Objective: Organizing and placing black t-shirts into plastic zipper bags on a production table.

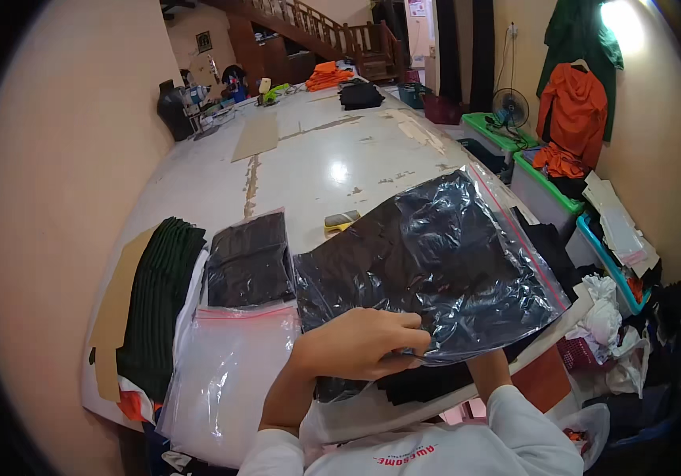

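My left hand (364,337) grips the lower edge of a large clear zip bag (427,238) with dark folded fabric inside, red seal strip at its right. My right forearm (489,369) runs under that bag, which hides the right hand. To the left lie a smaller bag of dark fabric (247,260) and a stack of empty clear bags (229,373) with red seals. A pile of dark green folded garments (158,293) lies beside cardboard (113,309) at the far left. More black fabric (416,381) lies under the raised bag.
A yellow-and-grey tool (342,220) sits on the long worn white table (332,174). Orange (328,78) and black (360,95) folded piles are at its far end. Storage bins (542,186), a fan (510,107) and hanging garments (570,111) line the right side.
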Motion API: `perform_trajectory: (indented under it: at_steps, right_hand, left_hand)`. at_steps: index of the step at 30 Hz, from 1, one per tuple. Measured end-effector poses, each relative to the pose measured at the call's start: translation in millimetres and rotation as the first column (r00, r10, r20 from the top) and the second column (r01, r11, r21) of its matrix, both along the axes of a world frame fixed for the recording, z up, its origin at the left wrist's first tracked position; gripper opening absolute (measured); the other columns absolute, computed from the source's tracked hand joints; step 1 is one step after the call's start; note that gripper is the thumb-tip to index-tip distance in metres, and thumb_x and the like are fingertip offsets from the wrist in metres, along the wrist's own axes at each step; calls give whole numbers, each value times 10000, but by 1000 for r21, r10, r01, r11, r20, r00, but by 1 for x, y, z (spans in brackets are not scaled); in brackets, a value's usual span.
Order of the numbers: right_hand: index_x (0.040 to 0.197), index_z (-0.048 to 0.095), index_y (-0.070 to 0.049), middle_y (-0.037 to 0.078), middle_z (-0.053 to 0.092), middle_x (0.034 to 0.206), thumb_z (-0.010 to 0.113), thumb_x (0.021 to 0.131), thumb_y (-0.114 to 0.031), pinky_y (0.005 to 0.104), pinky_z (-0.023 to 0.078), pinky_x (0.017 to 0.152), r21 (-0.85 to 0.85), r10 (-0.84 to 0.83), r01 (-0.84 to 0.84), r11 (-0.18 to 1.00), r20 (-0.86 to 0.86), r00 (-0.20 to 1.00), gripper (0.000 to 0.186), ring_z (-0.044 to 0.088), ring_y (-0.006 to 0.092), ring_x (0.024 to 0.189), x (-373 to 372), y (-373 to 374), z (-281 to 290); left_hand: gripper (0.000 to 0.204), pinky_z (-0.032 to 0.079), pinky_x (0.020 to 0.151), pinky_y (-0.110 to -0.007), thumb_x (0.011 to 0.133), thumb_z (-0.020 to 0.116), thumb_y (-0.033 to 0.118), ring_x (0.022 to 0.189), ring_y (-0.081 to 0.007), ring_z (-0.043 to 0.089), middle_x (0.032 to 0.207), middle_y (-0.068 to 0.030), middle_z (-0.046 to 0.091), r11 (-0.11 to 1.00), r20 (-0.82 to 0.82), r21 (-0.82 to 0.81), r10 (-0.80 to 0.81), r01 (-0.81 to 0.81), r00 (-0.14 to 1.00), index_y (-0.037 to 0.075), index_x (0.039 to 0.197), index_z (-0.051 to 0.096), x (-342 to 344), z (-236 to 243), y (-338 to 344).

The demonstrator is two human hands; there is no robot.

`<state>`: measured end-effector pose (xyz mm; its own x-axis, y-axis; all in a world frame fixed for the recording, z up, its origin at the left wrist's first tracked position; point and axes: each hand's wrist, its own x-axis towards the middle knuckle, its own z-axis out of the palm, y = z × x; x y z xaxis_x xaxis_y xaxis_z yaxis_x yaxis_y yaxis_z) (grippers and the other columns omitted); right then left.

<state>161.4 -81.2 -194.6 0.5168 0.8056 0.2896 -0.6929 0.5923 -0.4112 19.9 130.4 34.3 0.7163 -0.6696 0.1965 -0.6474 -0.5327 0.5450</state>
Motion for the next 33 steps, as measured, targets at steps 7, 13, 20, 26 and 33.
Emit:
perform_trajectory:
  at_steps: [7, 13, 20, 26, 33]
  right_hand:
    - [1226, 429, -78, 66, 468, 1212, 307, 886, -457, 363, 290, 965, -135, -125, 129, 982, 40, 991, 523, 434, 197, 1100, 38, -24, -16]
    - [1226, 429, -73, 62, 469, 1212, 307, 891, -445, 349, 295, 963, -250, -171, 190, 950, 94, 981, 515, 436, 196, 1097, 75, -48, -34]
    - [1226, 429, -67, 58, 469, 1213, 308, 897, -431, 333, 300, 961, -366, -197, 247, 897, 169, 966, 505, 437, 194, 1095, 140, -49, -33]
    - [1226, 428, -61, 54, 469, 1213, 308, 903, -418, 319, 304, 959, -432, -225, 324, 842, 264, 938, 497, 439, 193, 1093, 163, -59, -63]
    - [1208, 435, -38, 57, 479, 1199, 307, 912, -400, 306, 341, 932, -346, -92, 54, 937, -96, 991, 485, 460, 199, 1072, 188, -49, -9]
  left_hand:
    - [135, 412, 532, -334, 750, 592, 163, 631, -230, 550, 718, -76, 504, 994, -129, 60, 103, -96, 986, 56, 760, 509, 34, -57, -27]
    - [222, 390, 498, -327, 707, 627, 241, 562, -218, 543, 577, -83, 529, 977, -351, 135, 203, -165, 914, 50, 771, 534, 50, -69, -41]
    - [233, 405, 534, -345, 671, 644, 264, 632, -243, 570, 647, -89, 574, 945, -432, 270, 292, -187, 853, 61, 712, 537, 75, -177, -62]
    - [338, 392, 538, -332, 625, 675, 394, 632, -210, 563, 631, -28, 547, 877, -492, 356, 469, -322, 733, 106, 762, 564, 76, -200, -81]
    - [233, 425, 628, -367, 660, 673, 215, 762, -257, 573, 754, -73, 591, 856, -530, 426, 497, -291, 687, 75, 801, 550, 82, -173, -84]
